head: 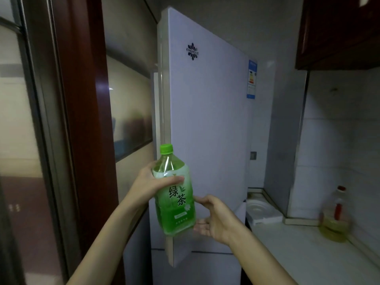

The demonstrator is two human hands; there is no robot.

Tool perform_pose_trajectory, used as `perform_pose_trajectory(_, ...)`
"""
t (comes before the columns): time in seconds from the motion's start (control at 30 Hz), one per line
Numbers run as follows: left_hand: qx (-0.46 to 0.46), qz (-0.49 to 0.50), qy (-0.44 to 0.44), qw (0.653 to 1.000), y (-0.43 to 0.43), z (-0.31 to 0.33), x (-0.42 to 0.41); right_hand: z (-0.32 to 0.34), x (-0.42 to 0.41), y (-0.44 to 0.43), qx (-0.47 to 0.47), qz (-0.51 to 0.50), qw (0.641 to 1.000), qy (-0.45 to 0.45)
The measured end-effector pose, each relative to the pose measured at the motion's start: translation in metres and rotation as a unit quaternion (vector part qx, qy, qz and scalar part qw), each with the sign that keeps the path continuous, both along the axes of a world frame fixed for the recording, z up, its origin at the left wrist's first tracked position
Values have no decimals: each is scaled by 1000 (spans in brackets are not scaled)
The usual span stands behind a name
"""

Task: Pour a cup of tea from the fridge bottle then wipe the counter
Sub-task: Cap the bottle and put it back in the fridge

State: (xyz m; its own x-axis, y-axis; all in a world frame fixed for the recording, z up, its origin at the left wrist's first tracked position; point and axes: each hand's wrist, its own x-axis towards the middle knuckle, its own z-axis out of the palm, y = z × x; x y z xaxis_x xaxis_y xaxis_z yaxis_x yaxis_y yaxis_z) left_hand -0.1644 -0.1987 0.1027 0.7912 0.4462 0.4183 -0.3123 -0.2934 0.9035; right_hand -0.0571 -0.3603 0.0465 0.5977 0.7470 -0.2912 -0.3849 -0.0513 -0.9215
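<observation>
Green-labelled plastic fills the centre of the frame: the green tea bottle, upright, cap on, well filled, so I judge it heavy and probably cold and slick from the fridge. My left hand wraps its shoulder, thumb across the label. My right hand is half open at the lower side, fingers touching or nearly so; cupping the base would carry the weight best, since thin walls may flex under squeezing. Behind stands the fridge door, ajar. Lower right, the counter carries an oil bottle.
</observation>
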Motion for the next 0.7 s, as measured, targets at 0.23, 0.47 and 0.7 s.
perform_pose_trajectory(0.23,-18,3,-5,1000,-61,-7,-12,-9,-12,-48,-7,-15,1000,3)
perform_pose_trajectory(0.47,16,4,26,1000,-112,-2,-16,-20,-18,-88,-21,-33,999,5)
perform_pose_trajectory(0.7,17,-20,44,999,-151,-13,-13,-31,-13,-129,-33,-72,997,0)
